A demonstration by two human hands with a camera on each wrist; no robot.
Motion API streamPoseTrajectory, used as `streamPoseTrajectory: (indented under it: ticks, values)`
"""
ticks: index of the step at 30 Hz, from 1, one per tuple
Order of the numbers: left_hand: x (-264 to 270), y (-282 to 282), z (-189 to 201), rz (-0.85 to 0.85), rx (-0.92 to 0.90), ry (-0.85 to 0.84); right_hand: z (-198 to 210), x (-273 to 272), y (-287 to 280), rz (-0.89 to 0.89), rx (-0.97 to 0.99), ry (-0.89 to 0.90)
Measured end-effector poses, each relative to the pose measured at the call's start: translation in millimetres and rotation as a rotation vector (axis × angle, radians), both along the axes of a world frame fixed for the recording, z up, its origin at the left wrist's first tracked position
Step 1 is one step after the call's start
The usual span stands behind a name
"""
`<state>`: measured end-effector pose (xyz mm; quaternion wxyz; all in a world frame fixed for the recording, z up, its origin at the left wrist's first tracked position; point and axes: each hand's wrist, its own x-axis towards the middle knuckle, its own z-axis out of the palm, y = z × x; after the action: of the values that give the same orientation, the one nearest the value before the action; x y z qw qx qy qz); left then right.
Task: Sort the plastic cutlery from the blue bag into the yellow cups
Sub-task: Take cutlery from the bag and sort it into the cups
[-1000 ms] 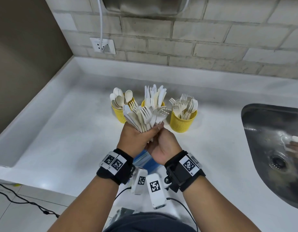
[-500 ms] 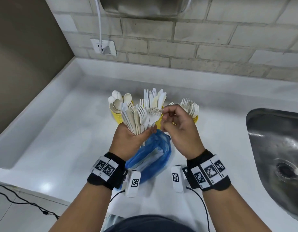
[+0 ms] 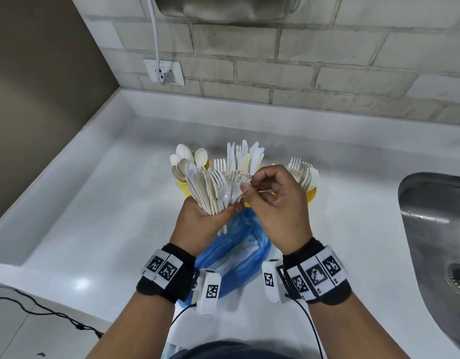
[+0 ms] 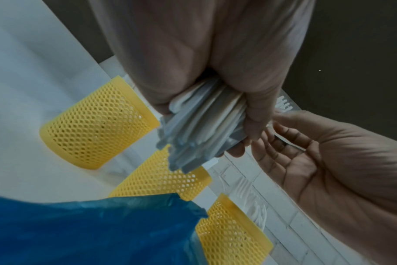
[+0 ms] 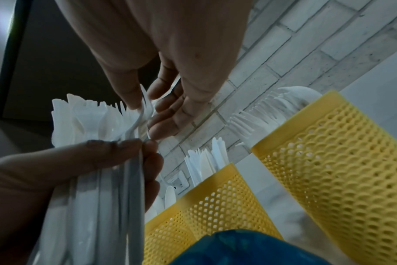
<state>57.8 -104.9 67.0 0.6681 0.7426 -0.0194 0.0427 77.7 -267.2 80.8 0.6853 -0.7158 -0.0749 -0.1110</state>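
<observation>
White and smooth, the worktop (image 3: 99,216) runs back to a grey brick wall (image 3: 327,68) with a socket (image 3: 163,72) on it and a steel sink (image 3: 430,224) at the right, and three yellow cups (image 4: 97,125) stand in a row at its middle: spoons in the left one, knives in the middle, forks in the right. Just near of them lies the blue bag (image 3: 239,255), and above it the left hand (image 3: 200,218) has its grip closed around a fanned bundle of cutlery (image 3: 213,187), while the right hand (image 3: 278,211) pinches the head of one fork (image 5: 145,105) in that bundle between thumb and fingertips.
</observation>
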Motion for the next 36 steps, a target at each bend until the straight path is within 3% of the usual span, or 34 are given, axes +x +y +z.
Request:
streamPoseTrajectory:
  ticks: [7, 14, 25, 36]
  values:
    - [9, -2, 4, -0.019, -0.041, -0.05, -1, 1, -3, 0.019, 0.018, -0.081]
    - [15, 2, 5, -0.007, -0.013, -0.099, -3, -4, -6, 0.016, 0.072, -0.045]
    - [13, -3, 16, 0.0, 0.127, -0.202, -10, -1, -16, 0.068, 0.011, -0.086]
    - [14, -1, 8, -0.017, 0.165, -0.098, -11, 0, -20, 0.065, 0.108, 0.039]
